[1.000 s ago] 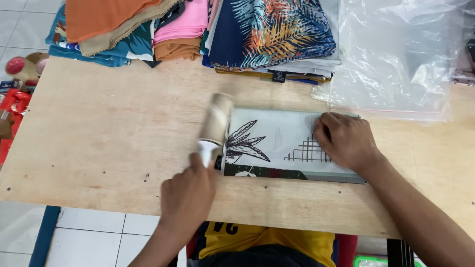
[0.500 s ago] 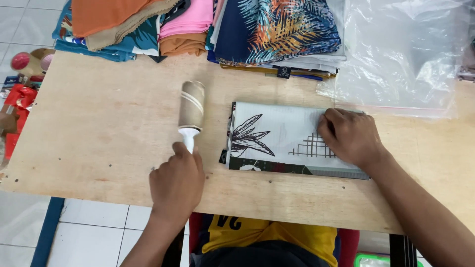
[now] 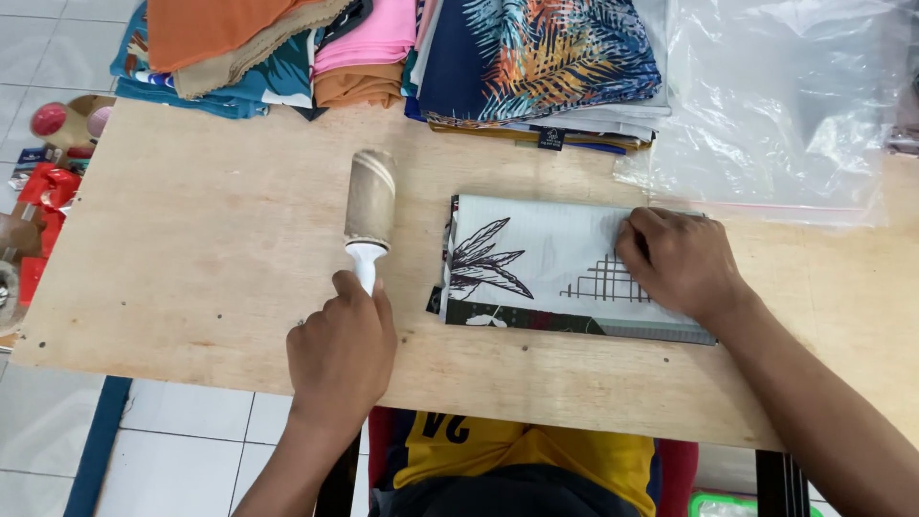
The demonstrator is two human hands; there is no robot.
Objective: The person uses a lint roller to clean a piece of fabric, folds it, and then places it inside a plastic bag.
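Note:
My left hand [image 3: 342, 349] grips the white handle of a lint roller [image 3: 369, 203], whose brownish roll lies on the bare wood of the plywood table [image 3: 191, 249], left of the cloth. A folded white cloth [image 3: 546, 263] with a dark leaf print and a grid pattern lies flat in the middle of the table. My right hand [image 3: 678, 260] presses flat on the right part of this cloth, fingers spread over the grid pattern.
Stacks of folded cloths [image 3: 383, 53] in orange, pink, teal and navy with palm print line the far edge. A clear plastic bag [image 3: 785, 105] lies at the far right. Red and other small items [image 3: 43, 191] sit off the table's left edge, above a tiled floor.
My left hand has drawn the lint roller off the folded cloth and leftward onto the bare table. My right hand has stayed pressed on the cloth.

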